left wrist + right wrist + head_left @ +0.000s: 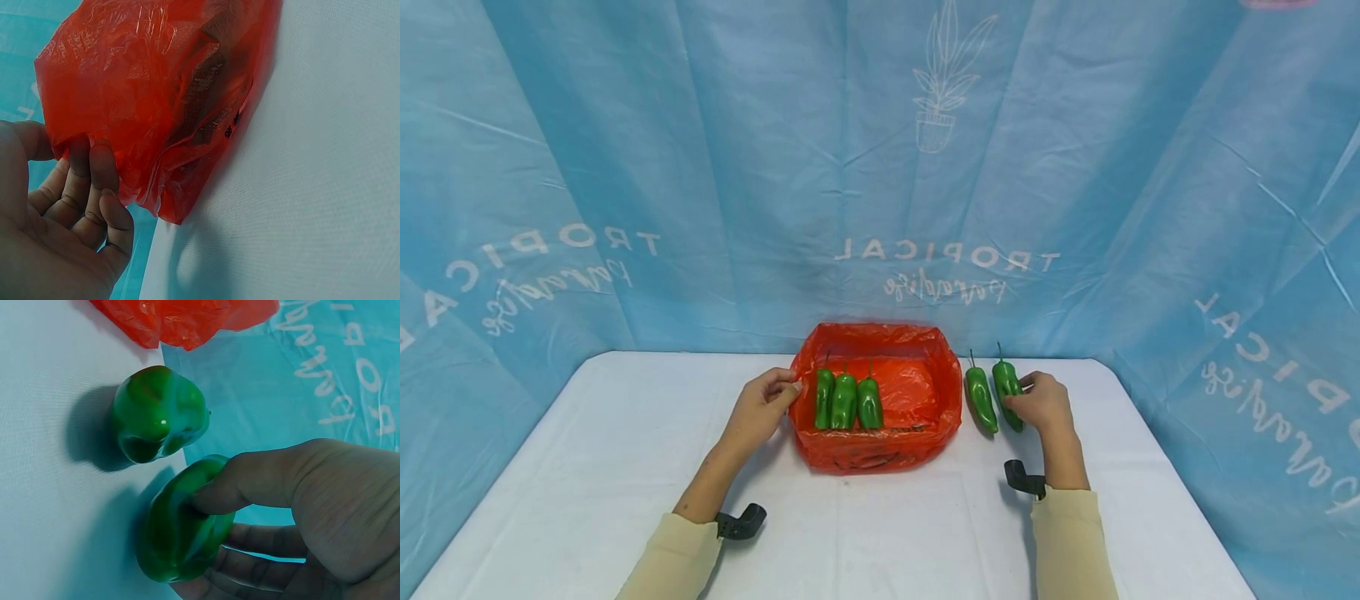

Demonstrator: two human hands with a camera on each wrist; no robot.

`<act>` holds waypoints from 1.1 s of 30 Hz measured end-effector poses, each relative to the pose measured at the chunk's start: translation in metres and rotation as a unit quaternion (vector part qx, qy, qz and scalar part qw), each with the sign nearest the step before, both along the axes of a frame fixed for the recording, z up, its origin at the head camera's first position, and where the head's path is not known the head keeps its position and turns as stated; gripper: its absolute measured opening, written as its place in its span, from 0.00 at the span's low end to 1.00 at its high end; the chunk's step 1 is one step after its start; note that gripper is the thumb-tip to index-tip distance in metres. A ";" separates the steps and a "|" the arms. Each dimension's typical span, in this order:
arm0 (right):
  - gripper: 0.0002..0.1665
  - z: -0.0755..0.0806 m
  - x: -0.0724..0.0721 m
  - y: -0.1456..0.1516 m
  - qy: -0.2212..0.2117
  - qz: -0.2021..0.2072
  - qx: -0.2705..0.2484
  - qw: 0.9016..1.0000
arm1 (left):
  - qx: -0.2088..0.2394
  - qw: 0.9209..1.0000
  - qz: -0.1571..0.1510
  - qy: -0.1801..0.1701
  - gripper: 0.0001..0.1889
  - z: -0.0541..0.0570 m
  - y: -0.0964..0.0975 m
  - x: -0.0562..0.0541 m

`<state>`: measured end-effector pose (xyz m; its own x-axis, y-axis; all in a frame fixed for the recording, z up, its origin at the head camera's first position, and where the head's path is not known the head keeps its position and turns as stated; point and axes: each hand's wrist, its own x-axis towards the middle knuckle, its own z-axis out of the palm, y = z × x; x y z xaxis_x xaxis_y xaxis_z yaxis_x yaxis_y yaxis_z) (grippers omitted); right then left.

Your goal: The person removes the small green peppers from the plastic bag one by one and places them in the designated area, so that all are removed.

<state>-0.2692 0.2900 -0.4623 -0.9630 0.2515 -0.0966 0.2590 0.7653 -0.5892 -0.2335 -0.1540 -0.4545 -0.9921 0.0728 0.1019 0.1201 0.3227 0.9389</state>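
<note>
A red plastic bag (880, 454) stands wide open on the white table, with several green peppers (844, 402) lying side by side in its left half, stems away from me. My left hand (767, 404) pinches the bag's left rim between thumb and fingers; the left wrist view shows the thin red film (112, 81) caught there. On the right, my right hand (1041, 400) grips the outer green pepper (1006, 385), thumb on one side and fingers on the other. Another green pepper (980, 400) lies between that one and the bag, and appears close by in the right wrist view.
The white tabletop (895, 533) runs up to a blue printed curtain (775, 183) right behind the bag. More curtain hangs along both sides. A black wrist strap with a camera mount (741, 523) sits on each forearm.
</note>
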 end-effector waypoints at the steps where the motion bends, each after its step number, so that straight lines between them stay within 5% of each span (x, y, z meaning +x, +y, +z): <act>1: 0.30 -0.001 -0.001 0.000 -0.001 0.000 0.001 1.000 | 0.001 1.000 0.000 0.000 0.14 0.000 0.000 0.000; 8: 0.30 -0.004 -0.002 0.000 -0.005 -0.005 0.006 1.000 | 0.001 1.000 0.000 -0.001 0.13 0.003 0.000 0.002; 18: 0.31 -0.003 0.000 0.000 -0.011 0.002 0.013 1.000 | 0.000 1.000 0.004 0.003 0.15 -0.031 -0.009 -0.018; 26: 0.36 0.003 0.002 0.001 -0.022 0.002 0.023 0.999 | -0.001 1.000 0.004 0.004 0.14 -0.032 -0.009 -0.017; 33: 0.34 0.020 0.006 -0.009 0.025 -0.004 0.026 0.999 | -0.004 1.000 0.003 0.005 0.15 -0.030 -0.009 -0.016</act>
<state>-0.2628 0.2814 -0.4419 -0.9643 0.2626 -0.0357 0.2366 0.7928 -0.5617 -0.2497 -0.1629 -0.4844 -0.9916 0.0678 0.1105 0.1269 0.3302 0.9354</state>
